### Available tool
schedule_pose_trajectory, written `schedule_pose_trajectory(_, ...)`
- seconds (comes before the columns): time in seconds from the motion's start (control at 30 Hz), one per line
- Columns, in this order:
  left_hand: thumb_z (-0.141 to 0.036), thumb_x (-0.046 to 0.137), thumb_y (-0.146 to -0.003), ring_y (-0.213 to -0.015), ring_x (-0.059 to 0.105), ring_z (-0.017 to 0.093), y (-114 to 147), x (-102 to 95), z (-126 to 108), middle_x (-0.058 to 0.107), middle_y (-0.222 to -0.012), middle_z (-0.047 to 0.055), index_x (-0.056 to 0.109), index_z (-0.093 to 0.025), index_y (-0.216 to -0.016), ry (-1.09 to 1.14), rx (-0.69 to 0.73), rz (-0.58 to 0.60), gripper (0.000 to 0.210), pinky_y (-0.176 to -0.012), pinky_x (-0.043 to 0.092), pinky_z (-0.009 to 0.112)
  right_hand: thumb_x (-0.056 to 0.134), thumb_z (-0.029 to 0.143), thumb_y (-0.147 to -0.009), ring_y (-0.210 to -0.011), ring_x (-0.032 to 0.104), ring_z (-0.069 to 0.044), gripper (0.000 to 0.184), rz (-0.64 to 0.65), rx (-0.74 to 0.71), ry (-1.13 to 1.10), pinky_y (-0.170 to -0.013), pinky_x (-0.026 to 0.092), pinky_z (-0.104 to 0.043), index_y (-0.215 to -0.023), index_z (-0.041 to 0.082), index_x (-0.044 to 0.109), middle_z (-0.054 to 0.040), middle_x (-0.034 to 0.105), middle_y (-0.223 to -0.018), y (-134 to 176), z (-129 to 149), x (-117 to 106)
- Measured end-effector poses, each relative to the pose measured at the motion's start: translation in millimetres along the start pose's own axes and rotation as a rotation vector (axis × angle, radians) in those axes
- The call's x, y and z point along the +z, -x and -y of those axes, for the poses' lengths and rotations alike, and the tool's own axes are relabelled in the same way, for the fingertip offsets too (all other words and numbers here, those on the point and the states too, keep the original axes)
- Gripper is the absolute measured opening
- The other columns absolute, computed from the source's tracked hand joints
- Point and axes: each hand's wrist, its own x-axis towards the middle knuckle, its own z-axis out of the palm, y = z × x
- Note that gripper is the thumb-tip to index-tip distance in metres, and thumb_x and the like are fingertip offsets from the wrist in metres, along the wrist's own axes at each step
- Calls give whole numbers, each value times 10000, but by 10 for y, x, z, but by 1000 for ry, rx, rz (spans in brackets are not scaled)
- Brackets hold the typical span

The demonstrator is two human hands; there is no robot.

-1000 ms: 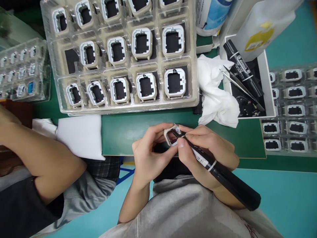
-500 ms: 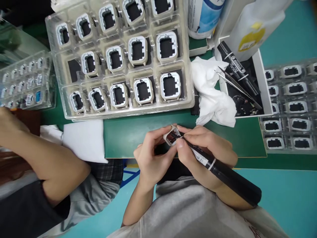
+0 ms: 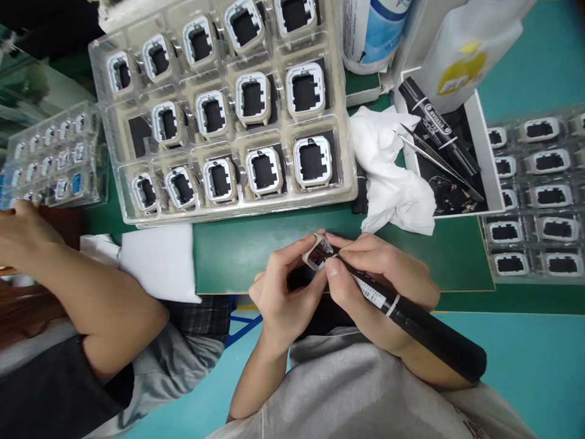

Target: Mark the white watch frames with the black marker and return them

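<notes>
Near the front edge of the green work mat, my left hand [image 3: 286, 289] pinches a small beige square watch case [image 3: 315, 255] between thumb and fingers. My right hand [image 3: 384, 283] grips a thick black marker pen [image 3: 411, 317], its tip end reaching into the opening of the case. The pen's tip itself is too small and shadowed to make out. Above my hands lies a clear plastic tray [image 3: 237, 210] of similar cases with white inner rims, where one compartment in the middle row shows only a dark pad.
A crumpled white tissue [image 3: 397, 177] lies beside a white box [image 3: 492, 183] holding tweezers [image 3: 439, 161], another marker [image 3: 436, 122] and a bottle [image 3: 475, 52]. More trays of cases stand far left and right. A co-worker's arm [image 3: 109, 292] is at left, near a folded white cloth [image 3: 158, 262].
The view has shifted slightly. The pen's tip end is drawn back a little from inside the case, and its rear end sits slightly lower and further right. Both grips stay the same.
</notes>
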Motion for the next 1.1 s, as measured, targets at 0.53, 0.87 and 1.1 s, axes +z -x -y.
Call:
schedule_pose_trajectory(0.53, -275, 969, -1182, -1058, 1030, 231, 8, 12, 2, 1018, -1383, 21, 882, -309, -1521, -47, 73, -40, 351, -866, 838, 293, 909, 44, -1090, -969, 1003, -259, 253, 0, -26, 19, -940, 901, -341, -1153, 279, 839, -7, 942, -998, -3, -13, 24)
schedule_pose_trajectory(0.87, -320, 1009, -1162, -1039, 1032, 248, -14, -36, -16, 1022, -1338, 51, 883, -286, -1503, 19, 14, 8, 364, -870, 848, 298, 899, -12, -1045, -863, 977, -267, 316, 17, -43, -27, -945, 923, -406, -1193, 265, 862, -12, 929, -952, -41, 10, 1)
schedule_pose_trajectory(1.1, -402, 1063, -1118, -945, 1018, 245, -111, -49, -60, 1020, -1176, 53, 872, -247, -1463, 143, -25, 36, 424, -851, 840, 286, 913, -56, -966, -940, 1012, -313, 363, 14, -28, -43, -915, 911, -394, -1166, 244, 868, -41, 948, -981, -31, 15, -32)
